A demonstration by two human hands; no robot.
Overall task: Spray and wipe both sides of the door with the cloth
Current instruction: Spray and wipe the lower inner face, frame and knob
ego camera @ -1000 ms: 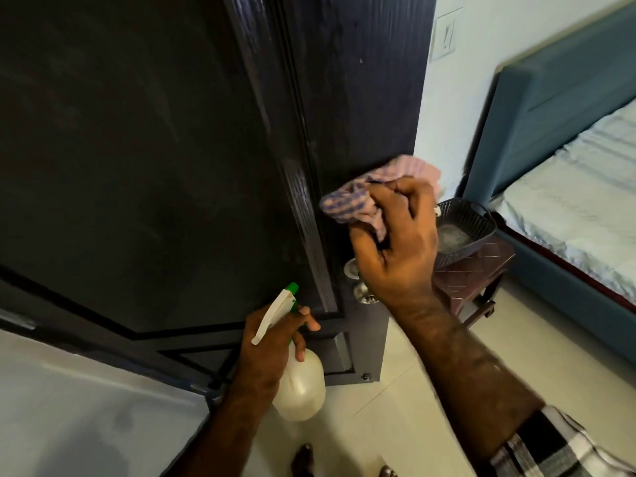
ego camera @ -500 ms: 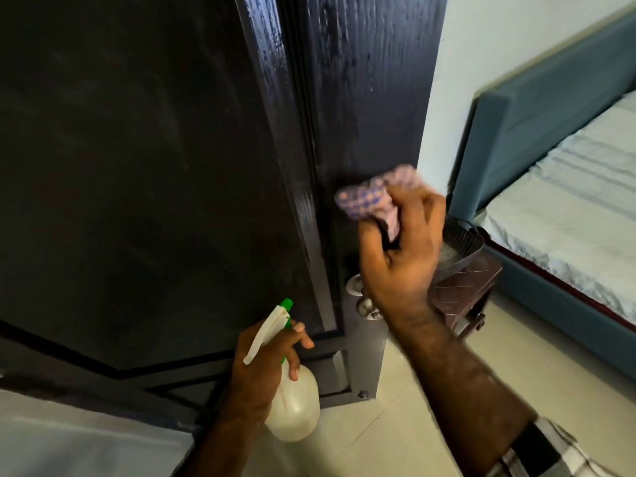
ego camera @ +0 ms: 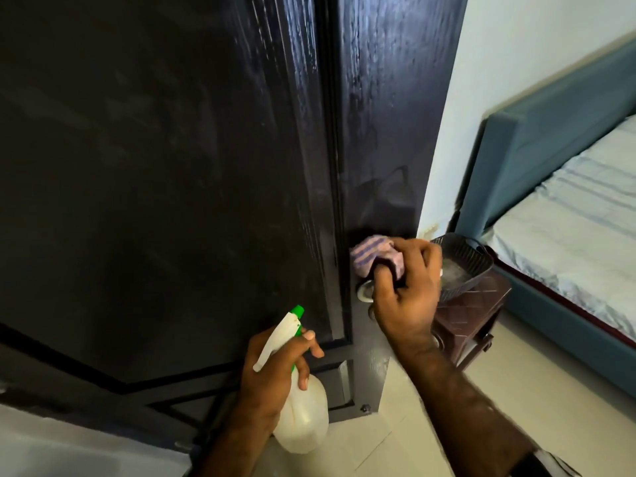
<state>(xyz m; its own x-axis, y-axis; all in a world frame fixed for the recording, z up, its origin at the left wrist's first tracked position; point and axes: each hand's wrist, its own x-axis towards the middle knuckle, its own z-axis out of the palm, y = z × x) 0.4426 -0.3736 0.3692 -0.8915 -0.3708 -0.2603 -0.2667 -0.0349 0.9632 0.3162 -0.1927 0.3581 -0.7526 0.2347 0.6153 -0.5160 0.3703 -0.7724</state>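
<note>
Head view: dark door (ego camera: 165,173) fills the left and centre; its free edge runs down the middle right.
Open room: pale floor (ego camera: 413,401) lies right of the edge, bounded by a stool (ego camera: 471,315) and a bed (ego camera: 568,235).
Right hand (ego camera: 407,287): fingers bunched, grasping a pink cloth (ego camera: 370,254) against the door above the knob (ego camera: 364,292).
Left hand (ego camera: 275,373): low and near, wrapped around a spray bottle (ego camera: 303,414).

Cloth (ego camera: 373,256) on door (ego camera: 385,132), above knob (ego camera: 365,291).
</note>
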